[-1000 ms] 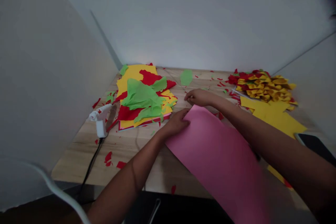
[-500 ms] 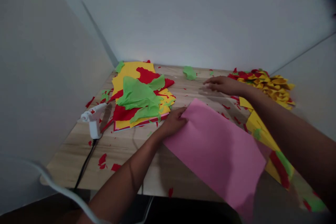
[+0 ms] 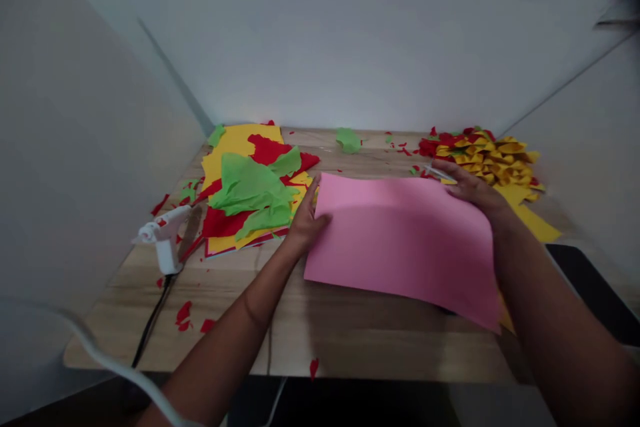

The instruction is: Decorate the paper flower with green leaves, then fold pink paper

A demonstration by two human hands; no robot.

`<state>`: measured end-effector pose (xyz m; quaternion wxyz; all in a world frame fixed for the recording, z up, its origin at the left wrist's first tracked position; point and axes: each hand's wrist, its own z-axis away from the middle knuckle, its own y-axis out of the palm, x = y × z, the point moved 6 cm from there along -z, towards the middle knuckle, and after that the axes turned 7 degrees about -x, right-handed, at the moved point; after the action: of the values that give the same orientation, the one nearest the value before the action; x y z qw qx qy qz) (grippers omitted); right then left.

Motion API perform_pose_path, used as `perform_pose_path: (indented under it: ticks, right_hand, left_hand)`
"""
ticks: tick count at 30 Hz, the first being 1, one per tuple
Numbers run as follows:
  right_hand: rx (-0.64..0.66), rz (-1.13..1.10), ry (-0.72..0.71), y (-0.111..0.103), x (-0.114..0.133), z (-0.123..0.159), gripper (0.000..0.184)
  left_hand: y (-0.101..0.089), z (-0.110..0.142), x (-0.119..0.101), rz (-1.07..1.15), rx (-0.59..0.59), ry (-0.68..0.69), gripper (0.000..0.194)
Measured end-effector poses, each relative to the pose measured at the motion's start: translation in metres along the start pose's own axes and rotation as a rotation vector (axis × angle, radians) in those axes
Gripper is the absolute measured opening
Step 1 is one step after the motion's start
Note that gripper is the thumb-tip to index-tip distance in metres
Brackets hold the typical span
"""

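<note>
A pink paper sheet (image 3: 400, 240) stretches lengthwise left to right over the wooden tabletop (image 3: 285, 340), our left hand (image 3: 306, 223) pinching its left edge, our right hand (image 3: 475, 190) at its far right corner, grip unclear.

Bare, slender left forearm (image 3: 240, 327) enters low, slanting up and rightward; wrist nearly in line with it. Bare left hand (image 3: 306, 221) closed in a pinch, index finger pointing forward, left thumb (image 3: 321, 221) reaching across toward the right. Bare right forearm (image 3: 545, 300) comes in from the lower right corner, angled forward and leftward. Bare right hand (image 3: 475, 192) slightly farther forward, fingers (image 3: 453, 170) stretched leftward; grip unclear. Hands well apart.
</note>
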<state>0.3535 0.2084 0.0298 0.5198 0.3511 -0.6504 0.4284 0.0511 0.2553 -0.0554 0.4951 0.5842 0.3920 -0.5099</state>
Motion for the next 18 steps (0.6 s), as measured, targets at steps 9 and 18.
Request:
perform_pose_path:
  ticks: [9, 18]
  right_hand:
    - [0.639, 0.014, -0.014, 0.087, 0.021, 0.001, 0.022]
    - [0.502, 0.179, -0.146, 0.127, 0.019, 0.021, 0.029]
  left_hand:
    - [0.008, 0.007, 0.002, -0.288, 0.111, -0.026, 0.048]
    - [0.01, 0.011, -0.006, -0.43, -0.007, 0.024, 0.029]
